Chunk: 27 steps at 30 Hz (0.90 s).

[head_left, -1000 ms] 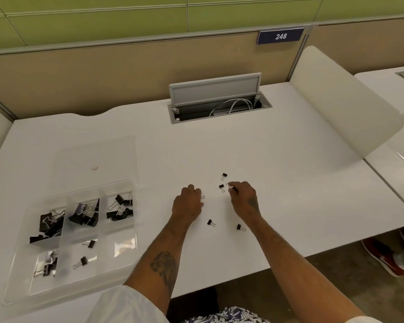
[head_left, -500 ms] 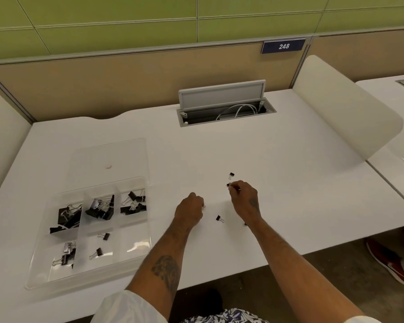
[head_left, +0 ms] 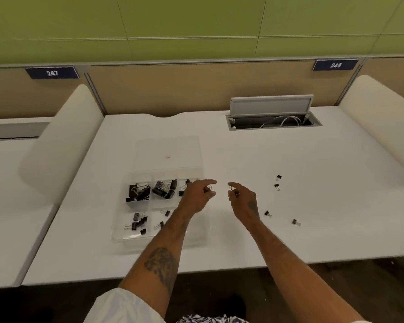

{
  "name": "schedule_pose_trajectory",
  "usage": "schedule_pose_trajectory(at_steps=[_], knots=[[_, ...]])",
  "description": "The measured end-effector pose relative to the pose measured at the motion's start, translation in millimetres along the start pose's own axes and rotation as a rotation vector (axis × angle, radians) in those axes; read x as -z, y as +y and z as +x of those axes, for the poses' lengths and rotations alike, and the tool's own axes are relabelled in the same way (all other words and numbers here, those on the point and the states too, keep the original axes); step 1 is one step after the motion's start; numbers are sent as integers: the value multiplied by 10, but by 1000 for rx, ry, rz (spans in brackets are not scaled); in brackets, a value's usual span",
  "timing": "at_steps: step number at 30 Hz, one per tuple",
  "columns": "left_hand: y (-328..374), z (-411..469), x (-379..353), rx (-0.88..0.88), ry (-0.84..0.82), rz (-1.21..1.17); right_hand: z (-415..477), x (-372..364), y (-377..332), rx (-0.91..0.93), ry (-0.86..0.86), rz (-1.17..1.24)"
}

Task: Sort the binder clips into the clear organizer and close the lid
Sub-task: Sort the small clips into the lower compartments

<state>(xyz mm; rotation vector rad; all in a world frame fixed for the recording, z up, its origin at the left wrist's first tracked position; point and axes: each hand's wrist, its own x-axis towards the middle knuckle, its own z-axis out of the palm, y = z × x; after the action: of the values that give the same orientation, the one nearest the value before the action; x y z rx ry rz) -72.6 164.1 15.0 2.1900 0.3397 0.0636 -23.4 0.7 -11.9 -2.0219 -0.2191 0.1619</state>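
Now the clear organizer [head_left: 120, 237] sits at left, lid [head_left: 168, 148] open. Left hand [head_left: 196, 198] and right hand [head_left: 243, 200] each have the grip pinched on a small clip [head_left: 209, 188]; a slipping pinch may drop it in the wrong compartment. Four loose clips [head_left: 277, 186] wait at right.

Green wall [head_left: 196, 24] at twelve, tan partition [head_left: 173, 89] under it. Two navy signs with white numerals: 247 [head_left: 52, 72] at ten, 248 [head_left: 335, 65] at two. White desk [head_left: 243, 155], cream dividers [head_left: 61, 141]. Grey hatch [head_left: 271, 104] at one, white cables [head_left: 282, 120] inside. At seven, the clear organizer [head_left: 159, 243] with black binder clips [head_left: 138, 193], silver loops. Black loose clips [head_left: 277, 186] at four. Left hand [head_left: 195, 198] and right hand [head_left: 243, 201] each pinch a clip [head_left: 209, 188], seemingly black and silver, though tiny. Dark tattoo [head_left: 160, 262], white sleeve [head_left: 121, 308], blue-and-white print [head_left: 205, 319] at six.
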Motion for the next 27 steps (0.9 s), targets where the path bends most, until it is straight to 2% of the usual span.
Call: schedule_pose_trajectory(at_steps=[10,18,23,25,27], knots=[[-718,-676,781,77,88,41,-556,-953,-466,111,-131,-135],[-932,-837,893,155,57,92,-655,-1156,-606,154,-163,-179],[-1043,-871,899,196,102,112,-650,-1164,-554,141,-176,-220],[-1055,-911,909,189,101,179,-655,-1161,-550,147,-203,-268],[-1032,-948,931,149,73,351,-666,-1151,-580,118,-228,-268]])
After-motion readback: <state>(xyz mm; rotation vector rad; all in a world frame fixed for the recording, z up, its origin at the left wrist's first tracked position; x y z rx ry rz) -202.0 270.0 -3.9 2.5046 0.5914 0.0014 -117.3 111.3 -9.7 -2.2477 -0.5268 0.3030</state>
